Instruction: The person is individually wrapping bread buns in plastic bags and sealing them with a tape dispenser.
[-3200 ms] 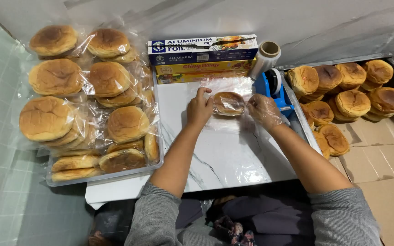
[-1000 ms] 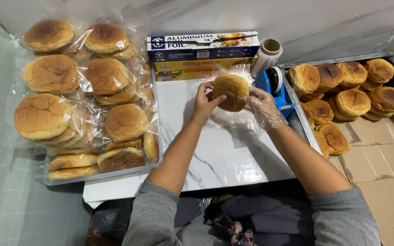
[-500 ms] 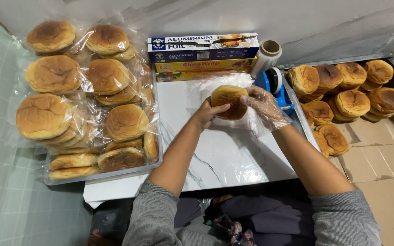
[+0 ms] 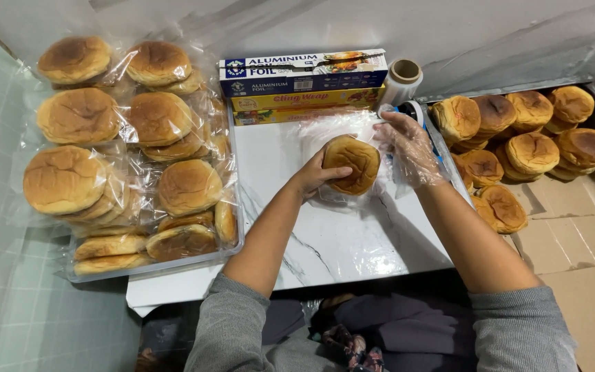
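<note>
My left hand (image 4: 313,176) grips a round golden bun (image 4: 354,162) from its left side, over a clear plastic bag (image 4: 342,201) lying on the white marble board (image 4: 339,241). My right hand (image 4: 408,148), in a loose clear plastic glove, is off the bun to its right. Its fingers are spread and stretch up-left over the bag's edge, beside a blue tape dispenser (image 4: 413,110). It holds nothing that I can see.
A clear tray (image 4: 234,238) on the left is piled with bagged buns (image 4: 77,117). Flat boxes of foil and wrap (image 4: 301,72) and a film roll (image 4: 404,74) stand at the back. Unwrapped buns (image 4: 531,148) fill a metal-edged bin on the right, above cardboard (image 4: 573,231).
Both hands were pressing the bun in its bag. Now my right hand has left the bun and moved right, toward the dispenser; my left hand keeps the bun.
</note>
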